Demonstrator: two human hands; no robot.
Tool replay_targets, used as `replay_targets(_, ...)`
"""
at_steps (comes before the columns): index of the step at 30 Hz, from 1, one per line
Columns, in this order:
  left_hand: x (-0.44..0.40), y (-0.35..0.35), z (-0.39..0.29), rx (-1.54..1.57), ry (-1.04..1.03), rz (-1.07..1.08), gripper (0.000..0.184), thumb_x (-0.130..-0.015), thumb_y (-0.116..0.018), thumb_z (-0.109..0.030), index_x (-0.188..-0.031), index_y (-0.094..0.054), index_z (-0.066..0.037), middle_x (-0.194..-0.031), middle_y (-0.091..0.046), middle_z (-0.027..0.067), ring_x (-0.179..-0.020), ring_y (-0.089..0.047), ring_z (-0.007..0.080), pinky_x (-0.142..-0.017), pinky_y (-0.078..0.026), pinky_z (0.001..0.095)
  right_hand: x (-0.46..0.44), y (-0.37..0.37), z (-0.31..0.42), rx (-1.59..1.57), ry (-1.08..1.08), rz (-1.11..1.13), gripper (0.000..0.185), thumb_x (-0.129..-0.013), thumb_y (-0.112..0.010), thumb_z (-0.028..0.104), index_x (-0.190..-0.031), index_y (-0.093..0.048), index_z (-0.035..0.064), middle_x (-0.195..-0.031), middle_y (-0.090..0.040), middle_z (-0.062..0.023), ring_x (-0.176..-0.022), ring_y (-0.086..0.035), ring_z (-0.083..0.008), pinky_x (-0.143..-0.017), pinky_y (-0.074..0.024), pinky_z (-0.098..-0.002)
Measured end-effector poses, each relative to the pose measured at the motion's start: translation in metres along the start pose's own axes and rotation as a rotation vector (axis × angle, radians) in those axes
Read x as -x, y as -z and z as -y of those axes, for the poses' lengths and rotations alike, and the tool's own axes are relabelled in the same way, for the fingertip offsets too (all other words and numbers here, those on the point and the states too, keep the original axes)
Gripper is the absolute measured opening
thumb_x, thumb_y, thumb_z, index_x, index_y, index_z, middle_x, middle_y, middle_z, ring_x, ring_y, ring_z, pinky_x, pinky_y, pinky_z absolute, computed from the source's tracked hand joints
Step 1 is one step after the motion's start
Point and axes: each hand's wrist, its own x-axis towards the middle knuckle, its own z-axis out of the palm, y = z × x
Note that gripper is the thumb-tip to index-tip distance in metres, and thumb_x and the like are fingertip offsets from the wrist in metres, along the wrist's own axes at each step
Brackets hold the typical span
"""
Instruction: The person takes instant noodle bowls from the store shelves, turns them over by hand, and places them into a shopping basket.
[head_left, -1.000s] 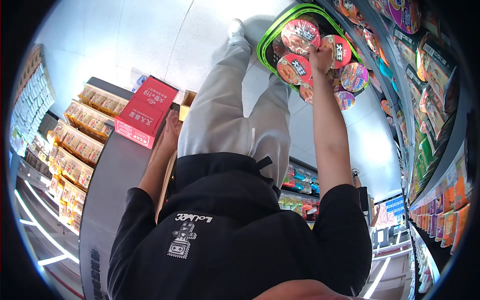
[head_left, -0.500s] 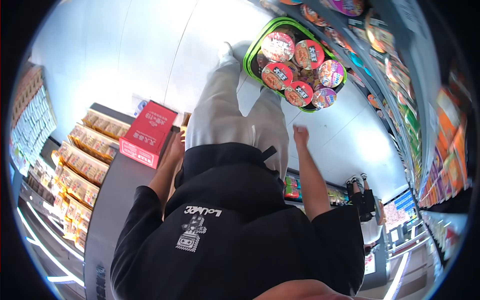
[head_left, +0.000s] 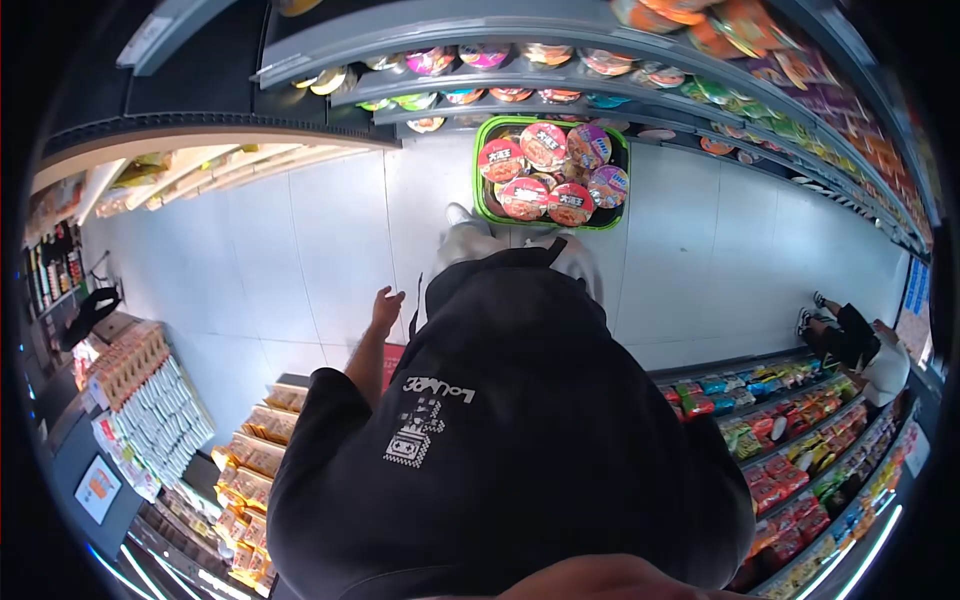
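Observation:
My left hand (head_left: 386,310) hangs in the air over the pale floor, left of my body. Its fingers are loosely apart and hold nothing. My right hand is out of sight, behind my black shirt or outside the view. Just beyond my feet stands a black basket with a green rim (head_left: 478,180), full of instant noodle cups. Several have red lids, such as this noodle cup (head_left: 543,146); others have purple lids, such as this noodle cup (head_left: 608,186). Neither the basket nor any cup is touched by the visible hand.
Ahead, a grey shelf (head_left: 560,80) carries rows of noodle cups. Packaged goods fill the shelves (head_left: 790,440) behind me at right, where another person (head_left: 870,345) is. A rack of packets (head_left: 250,470) and stacked cartons (head_left: 155,385) stand at left. Part of a red box (head_left: 393,362) shows near my left forearm.
My view has turned, bringing the basket and noodle shelf straight ahead. My left hand has come away from beside the red box. My right hand, visible before, has dropped from view.

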Motion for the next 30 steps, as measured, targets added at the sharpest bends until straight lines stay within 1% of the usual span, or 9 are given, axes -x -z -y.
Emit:
replay_targets(3,0.018,-0.033,0.0,-0.043,0.115,0.049,0.072,-0.087,-0.076,-0.034,-0.143,-0.043,-0.004,-0.101,-0.066,0.011,-0.081,-0.06,0.0147,-0.069,-0.051,0.0331,0.017,0.036,0.039,-0.174,-0.049,-0.008,0.032,-0.084,-0.075,0.024,-0.106,-0.065,0.004,-0.088,-0.071,-0.0134,-0.086,-0.068,-0.0265,-0.073,-0.0558,-0.0363)
replay_targets(7,-0.026,-0.081,0.107,0.182,-0.124,0.288,0.067,-0.088,-0.074,-0.034,-0.141,-0.045,-0.004,-0.098,-0.07,0.0116,-0.082,-0.066,0.0199,-0.078,-0.054,0.0332,0.016,0.085,0.066,-0.514,-0.029,-0.007,0.031,-0.084,-0.075,0.023,-0.107,-0.065,0.004,-0.088,-0.071,-0.0134,-0.081,-0.068,-0.0256,-0.069,-0.0562,-0.036)
replay_targets(9,-0.002,-0.088,0.117,-0.098,-0.272,0.251,0.066,-0.088,-0.074,-0.033,-0.14,-0.045,-0.004,-0.099,-0.07,0.0119,-0.085,-0.066,0.0202,-0.08,-0.053,0.0338,0.002,0.108,0.068,-0.892,0.06,0.008,0.03,-0.085,-0.075,0.022,-0.107,-0.065,0.004,-0.088,-0.07,-0.0134,-0.078,-0.068,-0.0251,-0.067,-0.0564,-0.0358)
replay_targets(11,0.033,-0.091,0.103,-0.247,-0.312,0.237,0.066,-0.088,-0.074,-0.033,-0.14,-0.045,-0.004,-0.1,-0.071,0.0122,-0.088,-0.066,0.0206,-0.082,-0.053,0.0345,0.038,0.161,0.11,-0.388,-0.062,-0.139,0.028,-0.087,-0.073,0.021,-0.108,-0.063,0.0052,-0.084,-0.069,-0.0116,-0.063,-0.066,-0.0214,-0.051,-0.0534,-0.0347)
replay_targets(13,0.054,-0.093,0.085,-0.311,-0.336,0.245,0.065,-0.089,-0.074,-0.033,-0.139,-0.045,-0.004,-0.101,-0.071,0.0126,-0.091,-0.066,0.0209,-0.084,-0.053,0.0351,0.044,0.178,0.089,-0.417,-0.14,-0.14,0.037,-0.084,-0.077,0.039,-0.094,-0.072,0.0031,-0.088,-0.075,-0.0084,-0.084,-0.07,-0.0182,-0.077,-0.0567,-0.0374)
replay_targets(14,0.057,-0.097,0.073,-0.334,-0.346,0.247,0.065,-0.089,-0.073,-0.032,-0.139,-0.045,-0.004,-0.102,-0.071,0.0127,-0.093,-0.066,0.0211,-0.085,-0.052,0.0355,0.026,0.176,0.067,-0.527,-0.18,-0.027,0.027,-0.088,-0.071,0.022,-0.11,-0.061,0.0089,-0.078,-0.065,-0.0082,-0.056,-0.062,-0.0183,-0.041,-0.0478,-0.0309)
replay_targets(21,0.069,-0.137,-0.038,-0.487,-0.378,0.213,0.062,-0.089,-0.073,-0.031,-0.138,-0.044,-0.004,-0.105,-0.072,0.0138,-0.103,-0.066,0.0222,-0.092,-0.051,0.0378,0.022,0.191,0.067,-0.554,-0.092,0.018,0.019,-0.088,-0.071,0.018,-0.103,-0.064,0.0085,-0.076,-0.063,-0.0072,-0.058,-0.062,-0.0195,-0.046,-0.0512,-0.0348)
replay_targets(26,0.038,-0.14,-0.049,-0.325,-0.418,0.39,0.057,-0.094,-0.065,-0.032,-0.137,-0.04,-0.004,-0.111,-0.072,0.0146,-0.112,-0.063,0.0194,-0.101,-0.046,0.0404,-0.1,0.075,-0.018,-0.215,0.075,-0.251,0.034,-0.083,-0.069,0.038,-0.1,-0.075,0.008,-0.104,-0.073,-0.0165,-0.1,-0.07,-0.0343,-0.089,-0.0553,-0.0407)
replay_targets(30,0.036,-0.159,-0.07,-0.519,-0.298,0.256,0.048,-0.094,-0.063,-0.033,-0.13,-0.053,-0.003,-0.115,-0.071,0.0106,-0.111,-0.062,0.0155,-0.102,-0.045,0.0375,-0.056,0.136,0.006,-0.367,0.049,-0.062,0.028,-0.087,-0.066,0.034,-0.098,-0.072,0.0082,-0.094,-0.071,-0.0145,-0.085,-0.068,-0.0309,-0.075,-0.0549,-0.0397)
